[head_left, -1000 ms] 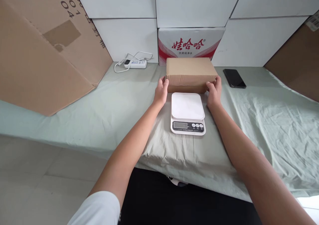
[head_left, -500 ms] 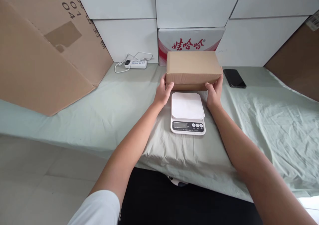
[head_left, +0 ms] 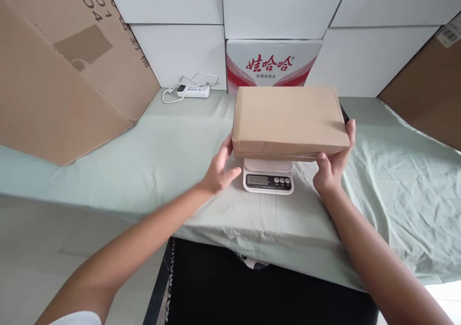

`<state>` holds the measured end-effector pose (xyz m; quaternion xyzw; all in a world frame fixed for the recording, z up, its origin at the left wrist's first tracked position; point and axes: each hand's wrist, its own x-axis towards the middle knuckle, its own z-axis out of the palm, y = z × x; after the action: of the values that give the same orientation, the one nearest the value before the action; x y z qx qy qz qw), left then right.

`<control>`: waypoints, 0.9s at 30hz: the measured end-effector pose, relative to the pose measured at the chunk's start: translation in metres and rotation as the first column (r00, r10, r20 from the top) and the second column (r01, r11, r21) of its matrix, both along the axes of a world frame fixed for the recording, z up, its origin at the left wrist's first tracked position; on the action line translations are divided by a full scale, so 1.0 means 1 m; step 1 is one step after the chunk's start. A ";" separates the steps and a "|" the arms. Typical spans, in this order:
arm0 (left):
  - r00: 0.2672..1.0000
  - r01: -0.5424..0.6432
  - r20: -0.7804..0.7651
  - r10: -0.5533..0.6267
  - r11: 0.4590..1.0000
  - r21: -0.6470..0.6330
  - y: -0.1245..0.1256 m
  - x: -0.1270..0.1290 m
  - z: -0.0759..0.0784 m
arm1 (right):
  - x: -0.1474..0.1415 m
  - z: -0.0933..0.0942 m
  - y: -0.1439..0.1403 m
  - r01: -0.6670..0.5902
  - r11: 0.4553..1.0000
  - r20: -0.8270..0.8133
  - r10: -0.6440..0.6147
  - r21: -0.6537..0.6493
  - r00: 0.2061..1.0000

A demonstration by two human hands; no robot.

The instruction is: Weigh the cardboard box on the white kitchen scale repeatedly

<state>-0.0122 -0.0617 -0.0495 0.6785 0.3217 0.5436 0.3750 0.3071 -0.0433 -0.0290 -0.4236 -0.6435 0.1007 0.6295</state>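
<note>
A brown cardboard box [head_left: 288, 114] is above the kitchen scale [head_left: 268, 183], covering most of its weighing plate. Whether it rests on the plate or hangs just over it, I cannot tell. The scale's display and buttons show in front, and no digits are readable. My left hand [head_left: 219, 166] holds the box's left side with its fingers, its thumb standing away from the cardboard. At the right front corner, my right hand [head_left: 333, 166] grips the box, thumb on the front face and fingers round the side.
A power strip [head_left: 194, 91] with a white cable lies at the back left. White boxes [head_left: 176, 56] line the back, one with red lettering [head_left: 273, 63]. Large cardboard pieces stand left [head_left: 72, 85] and right [head_left: 425, 85]. Green cloth [head_left: 144, 171] covers the table. A dark phone is mostly hidden behind the box.
The box has come nearer and to the right, from behind the scale to above it. Both hands moved with it; the left thumb has come off the box's front.
</note>
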 end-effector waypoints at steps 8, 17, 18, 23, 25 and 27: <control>0.995 -0.077 -0.062 0.076 0.997 -0.014 -0.010 0.007 0.005 | 0.003 -0.010 0.002 -0.021 1.000 0.004 0.021 -0.015 1.000; 0.989 -0.128 -0.067 0.132 0.989 0.069 -0.009 -0.001 -0.008 | 0.024 -0.032 0.020 -0.029 0.999 0.056 0.028 0.022 0.998; 0.989 -0.126 -0.071 0.132 0.989 0.078 -0.008 -0.002 -0.010 | 0.027 -0.035 0.024 -0.041 0.998 0.076 0.038 0.037 0.996; 0.986 -0.132 -0.089 0.141 0.986 0.102 -0.008 -0.003 -0.012 | 0.031 -0.040 0.027 -0.036 0.999 0.085 0.034 0.023 0.996; 0.984 -0.141 -0.092 0.150 0.985 0.103 -0.009 -0.003 -0.011 | 0.029 -0.038 0.026 -0.031 1.000 0.080 0.030 0.006 0.996; 0.983 -0.148 -0.092 0.158 0.984 0.102 -0.010 -0.003 -0.010 | 0.026 -0.036 0.024 -0.045 0.999 0.085 0.044 0.009 0.995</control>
<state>-0.0153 -0.0715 -0.0594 0.6950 0.3650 0.5510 0.2831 0.3335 -0.0192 -0.0653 -0.4099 -0.6795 0.0930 0.6014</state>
